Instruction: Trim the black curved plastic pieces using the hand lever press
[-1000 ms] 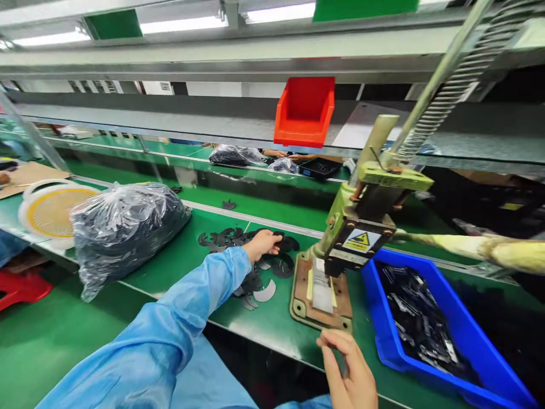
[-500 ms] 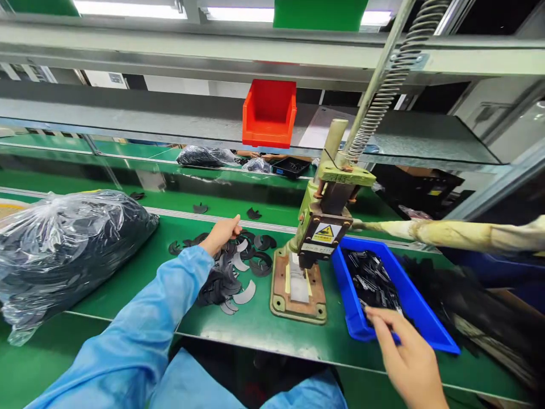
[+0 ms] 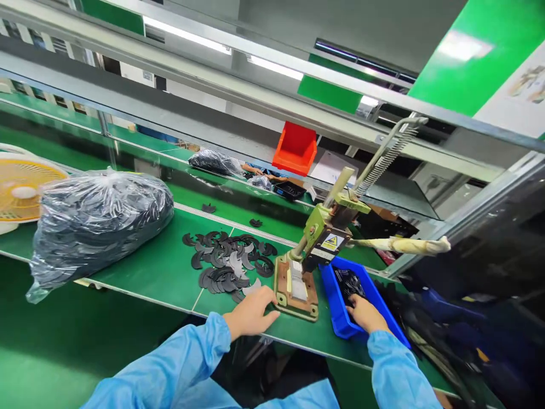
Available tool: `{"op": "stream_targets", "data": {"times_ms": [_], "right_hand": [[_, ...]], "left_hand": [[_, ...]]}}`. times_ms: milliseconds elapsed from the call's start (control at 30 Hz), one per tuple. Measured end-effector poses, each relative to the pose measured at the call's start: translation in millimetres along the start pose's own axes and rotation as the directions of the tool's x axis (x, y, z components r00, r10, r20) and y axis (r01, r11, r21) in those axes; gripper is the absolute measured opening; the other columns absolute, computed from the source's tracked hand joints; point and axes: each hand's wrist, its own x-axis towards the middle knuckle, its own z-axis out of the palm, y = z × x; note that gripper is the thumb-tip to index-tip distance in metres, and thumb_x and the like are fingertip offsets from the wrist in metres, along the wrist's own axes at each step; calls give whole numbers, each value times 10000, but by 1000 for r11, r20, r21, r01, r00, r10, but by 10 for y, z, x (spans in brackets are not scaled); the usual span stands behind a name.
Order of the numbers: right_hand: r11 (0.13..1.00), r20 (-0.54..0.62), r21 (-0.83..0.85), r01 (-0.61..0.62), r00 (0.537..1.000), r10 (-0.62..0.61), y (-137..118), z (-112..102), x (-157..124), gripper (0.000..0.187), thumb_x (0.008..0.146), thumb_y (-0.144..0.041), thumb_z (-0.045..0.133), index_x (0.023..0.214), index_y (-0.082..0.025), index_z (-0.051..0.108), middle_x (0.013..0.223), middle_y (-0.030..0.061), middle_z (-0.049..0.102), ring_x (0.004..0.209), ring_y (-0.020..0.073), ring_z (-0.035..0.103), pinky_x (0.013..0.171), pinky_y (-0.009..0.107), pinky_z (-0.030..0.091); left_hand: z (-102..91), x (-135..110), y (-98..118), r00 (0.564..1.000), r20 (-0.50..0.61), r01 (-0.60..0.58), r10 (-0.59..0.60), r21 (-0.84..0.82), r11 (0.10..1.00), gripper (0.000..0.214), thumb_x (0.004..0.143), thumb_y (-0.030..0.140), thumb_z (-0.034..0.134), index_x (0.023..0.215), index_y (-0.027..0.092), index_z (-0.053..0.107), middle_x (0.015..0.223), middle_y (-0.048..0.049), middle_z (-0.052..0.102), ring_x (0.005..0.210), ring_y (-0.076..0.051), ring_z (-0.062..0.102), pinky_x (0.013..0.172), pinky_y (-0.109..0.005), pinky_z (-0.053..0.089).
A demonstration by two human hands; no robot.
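Green-topped factory workbench (image 3: 140, 272) runs L to R, w/ a metal shelf frame (image 3: 238, 91) overhead. Biggest item is a clear plastic bag of black parts (image 3: 100, 221), lying on the bench at far L. The green hand-lever press on a brown base plate (image 3: 317, 238) stands right of centre, its wrapped lever handle (image 3: 404, 245) sticking out to the R. A blue plastic bin (image 3: 378, 301) sits just beside the press base on its R side, w/ thin black strips (image 3: 349, 281) inside. The loose pile of flat black crescent-shaped pieces (image 3: 225, 261) is spread on the bench btwn bag and press, a few pale ones mixed in. A yellow round fan (image 3: 21, 187) shows at the L edge, partly cut off. A red plastic bin (image 3: 296, 149) is on the far shelf.

Hands are well apart, one each side of the press. The left hand (image 3: 251, 312) lies palm down at the near edge of the pile, fingertips just beside the base plate; can't tell if it grips a piece. The right hand (image 3: 364, 313) is inside the blue bin, fingers down among the strips; grip hidden, can't tell. Both sleeves are light blue.
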Motion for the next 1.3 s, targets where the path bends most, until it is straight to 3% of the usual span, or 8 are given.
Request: {"op": "stream_targets", "data": {"times_ms": [133,300,533,767,900,1033,1133,1300], "right_hand": [[998,-18,-46,-48,999,47,-77,-91,-52,338,953,-492,706,1064,-174,729,1008,68,782,921,191,740,943,419,597],[992,-56,-37,-120,991,118,-76,-87,-47,322,1020,-439,620,1163,-174,738,1063,90,782,956,197,738,987,444,592],[977,-166,85,-197,964,209,-18,36,-51,374,952,-343,592,1267,-212,745,1161,161,795,1062,293,751,1002,471,553],[931,-332,313,-190,896,294,-151,-46,-237,427,912,-461,621,1229,-184,689,1062,171,805,972,304,731,939,455,537],[881,-438,466,-80,844,308,-323,-156,-425,444,925,-518,579,1137,-152,714,1001,173,807,944,297,724,941,448,542],[807,-522,578,120,815,252,-617,-153,-777,611,997,-588,459,1289,-103,687,1146,200,792,943,260,740,917,407,574],[756,-534,595,272,837,119,-953,6,-1163,566,1007,-601,516,1335,-177,699,1233,137,786,990,230,750,940,378,584],[673,-501,563,480,846,-184,-1650,454,-1622,291,1014,-441,598,1149,-246,768,1130,49,821,1006,203,773,919,333,614]], "left_hand": [[-13,-16,-47,999,-4,-46,46,1,999,131,962,286,682,1066,208,663,1134,-95,695,1119,-260,658,1008,-413,538],[-52,-13,-56,998,42,-47,45,41,998,126,988,318,669,1016,196,689,1057,-91,697,1047,-254,666,950,-398,539],[-33,-7,-72,996,82,-44,37,88,995,140,1006,324,643,977,196,695,1007,-81,687,1015,-244,660,930,-386,527],[-20,-42,-75,997,61,-44,38,105,993,159,1008,334,643,952,193,692,975,-76,682,977,-237,647,905,-380,520],[-38,-57,-59,999,39,-30,27,96,995,172,1011,347,637,956,193,693,979,-68,683,965,-226,644,894,-367,521],[-51,-61,-30,999,22,-28,27,57,998,189,1015,362,630,958,194,698,989,-64,688,963,-215,652,894,-355,528],[-49,-72,-14,1000,9,-18,18,1,1000,198,1004,382,651,1044,198,710,1047,-66,699,979,-210,672,906,-355,540],[-37,-108,-30,1000,4,3,-3,-141,990,407,997,413,681,1348,210,658,1157,-83,713,961,-201,700,845,-342,564]]}}
